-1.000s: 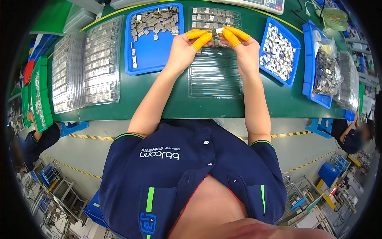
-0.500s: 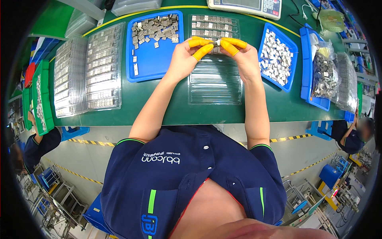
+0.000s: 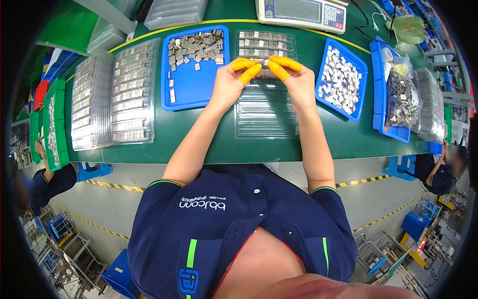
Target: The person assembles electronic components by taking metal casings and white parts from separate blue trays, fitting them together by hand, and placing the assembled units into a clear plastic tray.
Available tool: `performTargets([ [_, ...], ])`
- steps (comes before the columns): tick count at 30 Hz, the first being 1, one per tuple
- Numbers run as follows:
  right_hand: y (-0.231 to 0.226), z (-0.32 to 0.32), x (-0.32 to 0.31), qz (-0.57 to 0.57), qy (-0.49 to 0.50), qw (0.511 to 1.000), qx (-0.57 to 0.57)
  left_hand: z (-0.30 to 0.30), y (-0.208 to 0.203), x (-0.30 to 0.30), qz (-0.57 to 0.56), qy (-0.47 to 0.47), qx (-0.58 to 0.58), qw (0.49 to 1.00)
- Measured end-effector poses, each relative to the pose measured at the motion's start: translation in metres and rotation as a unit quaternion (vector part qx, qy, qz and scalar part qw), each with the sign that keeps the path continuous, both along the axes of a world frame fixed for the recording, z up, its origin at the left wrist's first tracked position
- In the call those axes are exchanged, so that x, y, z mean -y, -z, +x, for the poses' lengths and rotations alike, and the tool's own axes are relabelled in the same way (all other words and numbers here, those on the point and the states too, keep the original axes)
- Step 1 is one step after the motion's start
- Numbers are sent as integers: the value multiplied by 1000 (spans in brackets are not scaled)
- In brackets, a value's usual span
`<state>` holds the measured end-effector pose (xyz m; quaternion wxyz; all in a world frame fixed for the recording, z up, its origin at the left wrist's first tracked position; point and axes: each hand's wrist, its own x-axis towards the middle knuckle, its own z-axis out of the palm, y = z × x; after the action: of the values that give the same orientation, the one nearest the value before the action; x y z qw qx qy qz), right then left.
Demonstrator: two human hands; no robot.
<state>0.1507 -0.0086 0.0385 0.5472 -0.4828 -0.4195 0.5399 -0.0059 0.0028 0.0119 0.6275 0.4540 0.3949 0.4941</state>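
Note:
Above the clear blister tray (image 3: 266, 119) my two hands meet, fingertips in yellow finger cots. My left hand (image 3: 231, 82) pinches a small grey metal piece (image 3: 264, 65) between thumb and fingers. My right hand (image 3: 298, 83) closes on its other end, where a whitish bit shows; I cannot make out whether this is a separate part. The far rows of the blister tray hold similar metal pieces, while its near rows show bare ridges. To the left, a blue tray (image 3: 191, 92) holds loose metal pieces (image 3: 196, 47). On the right stands a blue tray with white pieces (image 3: 341, 82).
Stacked filled blister trays (image 3: 133, 94) lie at left beside a green bin (image 3: 59, 124). A scale (image 3: 303, 15) stands at the back. Far right, a blue bin (image 3: 381, 94) holds bagged parts (image 3: 402, 97). Two people (image 3: 55, 182) (image 3: 440, 172) sit at either side.
The view has shifted slightly, so the table sits lower in the picture. Both hands stay together over the blister tray, fingertips still pinched on the small piece.

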Motion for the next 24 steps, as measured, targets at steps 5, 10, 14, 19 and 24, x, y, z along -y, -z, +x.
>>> performTargets([
  [5,-9,27,-4,-76,-186,977,-74,-5,-8,-3,27,119,25,992],
  [10,-22,20,17,-90,-241,963,-81,-21,-28,11,145,160,-176,960],
  [14,-18,-1,40,-87,-264,951,-135,-38,-8,39,71,133,-77,985],
  [19,-25,-13,72,-31,-174,984,-35,-38,-18,62,47,162,22,985],
  [24,-34,-22,80,23,-94,992,78,-40,-18,62,137,117,-83,980],
])
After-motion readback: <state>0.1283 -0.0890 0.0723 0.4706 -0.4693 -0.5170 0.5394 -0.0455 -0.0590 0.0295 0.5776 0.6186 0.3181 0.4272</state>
